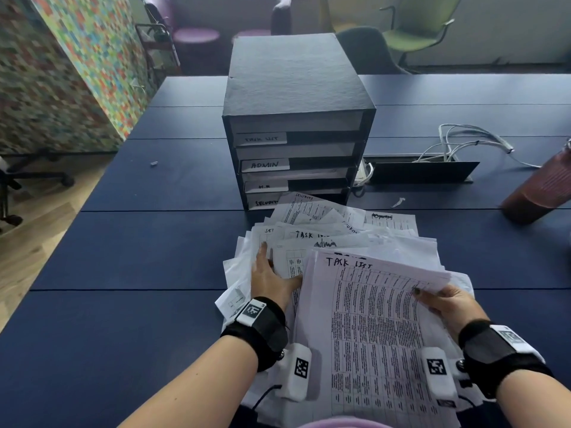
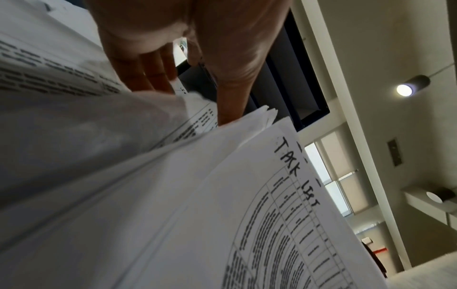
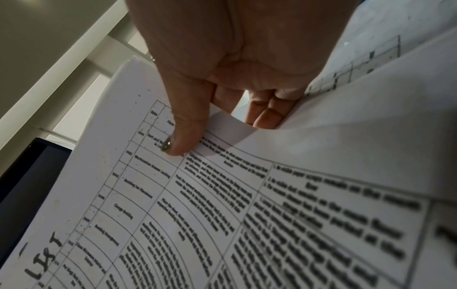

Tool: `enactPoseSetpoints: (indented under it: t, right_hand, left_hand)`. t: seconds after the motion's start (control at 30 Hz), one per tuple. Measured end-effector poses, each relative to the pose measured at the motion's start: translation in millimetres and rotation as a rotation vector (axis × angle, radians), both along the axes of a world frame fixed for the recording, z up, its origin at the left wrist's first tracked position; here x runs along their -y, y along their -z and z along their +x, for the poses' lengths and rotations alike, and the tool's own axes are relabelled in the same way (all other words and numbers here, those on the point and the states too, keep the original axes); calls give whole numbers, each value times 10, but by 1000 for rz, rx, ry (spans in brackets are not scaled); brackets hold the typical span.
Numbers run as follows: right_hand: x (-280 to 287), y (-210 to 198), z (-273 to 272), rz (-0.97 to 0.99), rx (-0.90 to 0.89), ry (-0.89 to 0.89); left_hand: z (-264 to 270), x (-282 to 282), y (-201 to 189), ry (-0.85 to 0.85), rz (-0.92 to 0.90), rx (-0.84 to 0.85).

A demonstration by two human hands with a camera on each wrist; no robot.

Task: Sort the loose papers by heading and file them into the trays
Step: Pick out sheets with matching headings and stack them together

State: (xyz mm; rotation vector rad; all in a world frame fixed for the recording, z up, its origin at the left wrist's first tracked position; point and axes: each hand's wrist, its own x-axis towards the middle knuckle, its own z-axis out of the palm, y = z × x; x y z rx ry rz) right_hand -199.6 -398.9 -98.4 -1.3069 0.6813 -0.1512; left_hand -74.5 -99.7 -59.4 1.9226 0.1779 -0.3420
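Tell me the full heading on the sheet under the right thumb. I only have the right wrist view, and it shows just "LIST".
Observer: The head view shows the sheet is headed TASK LIST.
Operator: Is there a tray for that?
Observer: Yes. The top tray's label on the tray unit reads TASK LIST. The labels below it read ADMIN, H.R and SECURITY.
Operator: What is the left hand doing?
Observer: The left hand rests with straight fingers on the loose pile in front of the unit.
Operator: Is anything else near the right side?
Observer: A brown bottle stands at the right of the table, apart from the papers.
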Motion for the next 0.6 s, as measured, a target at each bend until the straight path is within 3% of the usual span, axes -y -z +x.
enactPoseSetpoints:
  t: [0.13, 0.23, 0.5, 0.6]
  right_hand:
    - [48, 104, -21, 33, -12, -13]
    - [54, 118, -12, 39, -20, 2]
    - [23, 92, -14, 1, -35, -1]
    - [13, 59, -16, -6, -42, 18]
  left_hand:
    - [-22, 10, 44, 94, 100, 157]
    - [-69, 8, 26, 98, -10, 190]
    - [-99, -4, -14, 96, -248, 16]
    - [-103, 10, -49, 210, -145, -24]
